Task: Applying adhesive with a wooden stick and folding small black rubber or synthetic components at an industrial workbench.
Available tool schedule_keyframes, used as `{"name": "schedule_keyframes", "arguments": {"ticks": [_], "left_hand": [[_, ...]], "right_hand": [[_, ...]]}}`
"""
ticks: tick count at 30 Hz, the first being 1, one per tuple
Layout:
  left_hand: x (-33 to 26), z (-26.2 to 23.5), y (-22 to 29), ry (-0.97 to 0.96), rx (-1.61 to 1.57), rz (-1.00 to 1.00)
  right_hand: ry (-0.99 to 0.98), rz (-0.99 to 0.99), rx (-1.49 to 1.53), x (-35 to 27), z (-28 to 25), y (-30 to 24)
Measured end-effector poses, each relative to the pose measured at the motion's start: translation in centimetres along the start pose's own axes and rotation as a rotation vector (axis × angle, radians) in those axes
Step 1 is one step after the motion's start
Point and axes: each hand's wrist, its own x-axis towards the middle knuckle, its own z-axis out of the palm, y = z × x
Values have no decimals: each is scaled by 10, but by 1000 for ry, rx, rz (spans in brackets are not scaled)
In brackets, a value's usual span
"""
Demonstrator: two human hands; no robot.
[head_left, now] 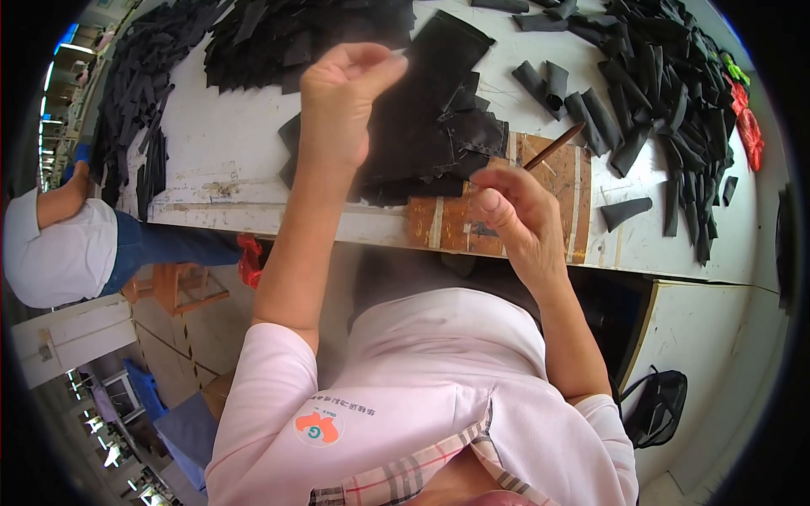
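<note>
My left hand (342, 97) is raised over the white worktable (228, 143), pinching the top edge of a long black fabric piece (422, 93) and lifting it off a small stack of black cut pieces (456, 156). Just to the right of that stack, my right hand (515, 211) grips a thin brown stick-like tool (553, 148) that points up and to the right. Both hands hover above a worn brown board (557, 207) at the table's front edge.
Heaps of black fabric pieces lie at the far left (139, 76), the far middle (295, 34) and the right (666, 93). Red and green items (747, 118) sit at the right rim. Another person (67, 244) sits to the left. A black bag (658, 405) lies on the floor.
</note>
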Motion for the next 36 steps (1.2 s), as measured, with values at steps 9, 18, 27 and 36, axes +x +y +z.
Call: {"name": "schedule_keyframes", "arguments": {"ticks": [9, 18, 27, 36], "left_hand": [[-79, 12, 12, -121, -370, -478], [-123, -1, 6, -149, -311, -432], [-127, 4, 11, -159, -365, -551], [-126, 7, 4, -149, -331, -514]], "right_hand": [[12, 335, 904, 9, 23, 14], [-38, 295, 888, 2, 22, 17], [22, 315, 886, -3, 21, 25], [51, 245, 887, -1, 24, 27]]}}
